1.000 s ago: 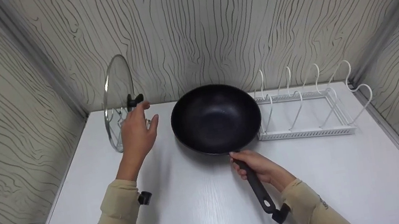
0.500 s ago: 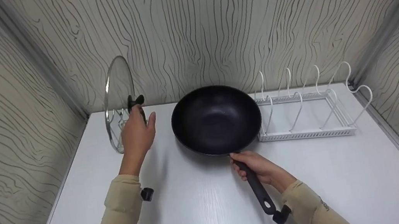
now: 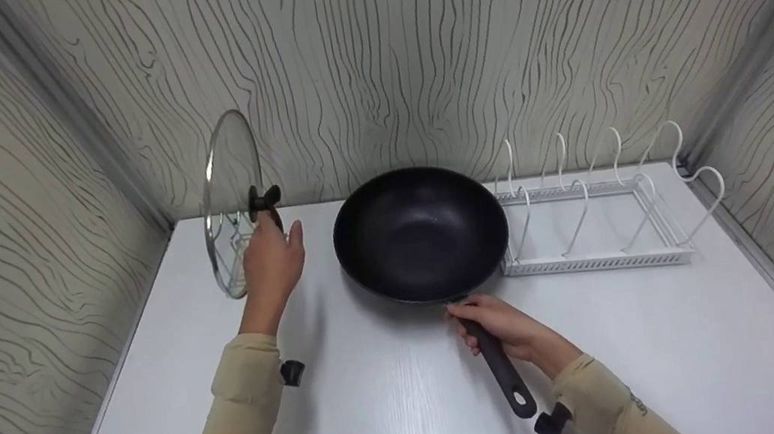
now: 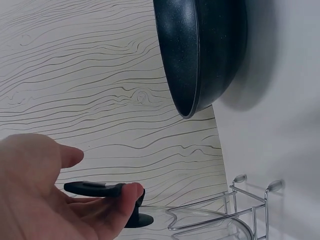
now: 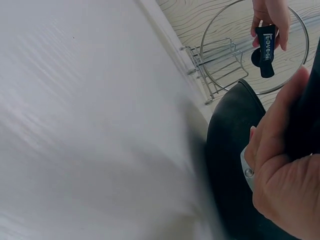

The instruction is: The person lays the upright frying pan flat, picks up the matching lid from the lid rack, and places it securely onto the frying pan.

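A deep black frying pan [image 3: 420,235] sits tilted toward me above the white table, its handle [image 3: 512,381] gripped close to the bowl by my right hand [image 3: 505,329]. At the left a round glass lid [image 3: 227,156] stands on edge in a wire rack [image 4: 220,215]. My left hand [image 3: 272,259] is at the lid's black handle [image 4: 95,189]; its fingers hook behind that handle, while the thumb stands apart from it. In the right wrist view the left hand [image 5: 272,15] is seen around the lettered handle [image 5: 266,50].
A white rack [image 3: 598,263] with several curved wire dividers stands to the right of the pan, close to its rim. Patterned walls [image 3: 379,51] enclose the back and both sides of the table [image 3: 384,414].
My left hand has come in against the lid's handle, and its fingers have slipped behind it. The lid, the pan and my right hand stay nearly where they were.
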Action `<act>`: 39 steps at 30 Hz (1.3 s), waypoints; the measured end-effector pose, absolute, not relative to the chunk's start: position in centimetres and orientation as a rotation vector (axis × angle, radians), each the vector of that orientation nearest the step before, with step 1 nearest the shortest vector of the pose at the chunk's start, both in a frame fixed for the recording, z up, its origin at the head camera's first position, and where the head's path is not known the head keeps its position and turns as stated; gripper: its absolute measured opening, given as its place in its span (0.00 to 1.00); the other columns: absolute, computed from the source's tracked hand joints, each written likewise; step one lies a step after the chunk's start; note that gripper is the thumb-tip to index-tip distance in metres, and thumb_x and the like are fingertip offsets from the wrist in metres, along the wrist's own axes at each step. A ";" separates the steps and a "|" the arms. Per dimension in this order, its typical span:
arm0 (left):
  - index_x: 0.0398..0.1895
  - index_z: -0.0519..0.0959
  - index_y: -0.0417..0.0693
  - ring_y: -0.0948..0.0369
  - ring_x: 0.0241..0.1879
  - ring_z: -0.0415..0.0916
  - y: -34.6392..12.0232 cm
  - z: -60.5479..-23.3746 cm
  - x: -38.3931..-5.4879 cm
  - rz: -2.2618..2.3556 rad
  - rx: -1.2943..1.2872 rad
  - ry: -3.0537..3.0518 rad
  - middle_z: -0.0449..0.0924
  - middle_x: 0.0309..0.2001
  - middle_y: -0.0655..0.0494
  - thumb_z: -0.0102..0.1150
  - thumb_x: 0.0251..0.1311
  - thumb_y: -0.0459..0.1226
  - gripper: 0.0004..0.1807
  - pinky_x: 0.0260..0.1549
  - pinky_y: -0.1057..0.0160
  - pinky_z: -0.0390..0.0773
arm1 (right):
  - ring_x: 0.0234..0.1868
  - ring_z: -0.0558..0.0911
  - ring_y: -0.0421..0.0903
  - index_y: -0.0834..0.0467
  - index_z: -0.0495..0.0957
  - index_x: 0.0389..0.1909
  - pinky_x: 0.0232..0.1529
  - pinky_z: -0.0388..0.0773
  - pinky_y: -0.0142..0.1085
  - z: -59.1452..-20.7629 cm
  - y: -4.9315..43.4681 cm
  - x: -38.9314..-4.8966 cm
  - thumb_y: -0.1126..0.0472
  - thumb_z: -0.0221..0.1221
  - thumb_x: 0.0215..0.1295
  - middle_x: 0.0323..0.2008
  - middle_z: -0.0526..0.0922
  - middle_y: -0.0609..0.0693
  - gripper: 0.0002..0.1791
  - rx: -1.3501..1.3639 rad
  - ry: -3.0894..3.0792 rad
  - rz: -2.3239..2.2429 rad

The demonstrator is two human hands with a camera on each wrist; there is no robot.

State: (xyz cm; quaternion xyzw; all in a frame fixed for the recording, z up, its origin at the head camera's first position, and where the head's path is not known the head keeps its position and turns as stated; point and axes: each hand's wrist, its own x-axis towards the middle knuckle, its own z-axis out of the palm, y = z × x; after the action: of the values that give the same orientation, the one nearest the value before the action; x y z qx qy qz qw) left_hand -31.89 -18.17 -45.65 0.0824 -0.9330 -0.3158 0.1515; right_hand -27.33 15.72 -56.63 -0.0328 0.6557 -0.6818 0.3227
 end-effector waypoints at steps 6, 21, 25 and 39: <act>0.75 0.55 0.25 0.36 0.55 0.82 -18.1 -46.0 -32.3 -0.959 0.271 -2.681 0.76 0.61 0.25 0.47 0.78 0.46 0.37 0.49 0.43 0.83 | 0.22 0.74 0.37 0.65 0.68 0.54 0.25 0.76 0.29 -56.3 15.8 -26.9 0.53 0.58 0.76 0.26 0.75 0.45 0.20 -0.084 1.718 -1.782; 0.68 0.62 0.21 0.36 0.50 0.84 -18.5 -46.2 -32.8 -0.990 0.271 -2.691 0.80 0.53 0.25 0.44 0.78 0.38 0.27 0.44 0.43 0.83 | 0.22 0.77 0.38 0.67 0.60 0.62 0.27 0.80 0.31 -56.0 17.1 -26.5 0.56 0.61 0.73 0.32 0.75 0.49 0.28 -0.136 1.742 -1.760; 0.67 0.64 0.22 0.36 0.50 0.83 -18.6 -46.2 -32.8 -0.991 0.286 -2.700 0.80 0.53 0.25 0.44 0.78 0.38 0.27 0.45 0.43 0.83 | 0.21 0.77 0.38 0.68 0.56 0.66 0.26 0.80 0.31 -55.9 17.8 -26.5 0.57 0.62 0.73 0.33 0.75 0.49 0.32 -0.141 1.738 -1.754; 0.68 0.63 0.22 0.37 0.50 0.84 -18.6 -45.9 -32.8 -1.031 0.293 -2.717 0.79 0.54 0.26 0.42 0.78 0.38 0.28 0.45 0.44 0.83 | 0.23 0.80 0.41 0.68 0.50 0.74 0.29 0.84 0.35 -54.8 19.6 -26.5 0.58 0.60 0.75 0.39 0.77 0.54 0.38 -0.248 1.751 -1.656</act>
State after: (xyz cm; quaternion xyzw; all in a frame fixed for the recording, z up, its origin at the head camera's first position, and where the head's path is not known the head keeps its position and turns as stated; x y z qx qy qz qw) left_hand -32.80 -18.61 -45.92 0.0999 -0.9245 -0.3509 0.1102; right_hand -26.46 19.60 -54.76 -0.0958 0.6765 -0.6397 0.3520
